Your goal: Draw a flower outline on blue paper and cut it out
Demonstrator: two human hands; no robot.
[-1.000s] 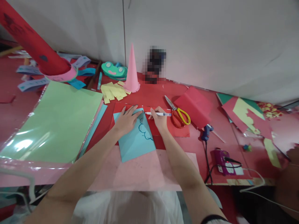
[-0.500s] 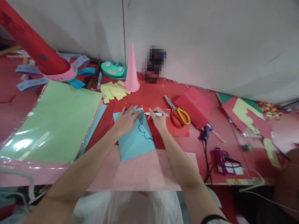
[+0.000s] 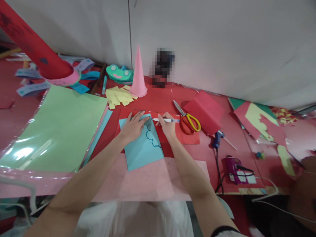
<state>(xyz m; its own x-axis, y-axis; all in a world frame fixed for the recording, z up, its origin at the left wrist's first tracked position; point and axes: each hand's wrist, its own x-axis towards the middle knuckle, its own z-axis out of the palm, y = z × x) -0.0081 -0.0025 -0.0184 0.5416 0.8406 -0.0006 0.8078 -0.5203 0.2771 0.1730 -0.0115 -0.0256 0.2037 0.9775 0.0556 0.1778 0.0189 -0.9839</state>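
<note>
A sheet of light blue paper (image 3: 142,151) lies slanted before me, with a wavy, cloud-like line drawn near its right edge. My left hand (image 3: 133,126) rests flat on its upper part, fingers spread. My right hand (image 3: 168,124) is closed around a white marker pen (image 3: 170,120), whose tip points left at the paper's upper right edge. Whether the tip touches the paper I cannot tell. Beneath the blue paper is red paper (image 3: 190,138). Scissors (image 3: 189,122) with one red and one yellow handle lie just right of my right hand.
A pink paper cone (image 3: 138,77) stands at the back beside yellow paper strips (image 3: 118,96). Green sheets in plastic (image 3: 59,128) lie left. To the right are folded red paper (image 3: 206,112), a glue gun (image 3: 218,139) and a purple power adapter (image 3: 234,169). Another person's arm (image 3: 303,191) shows far right.
The view has shifted very slightly. Both hands, the pen and the blue paper stay in practically the same places.
</note>
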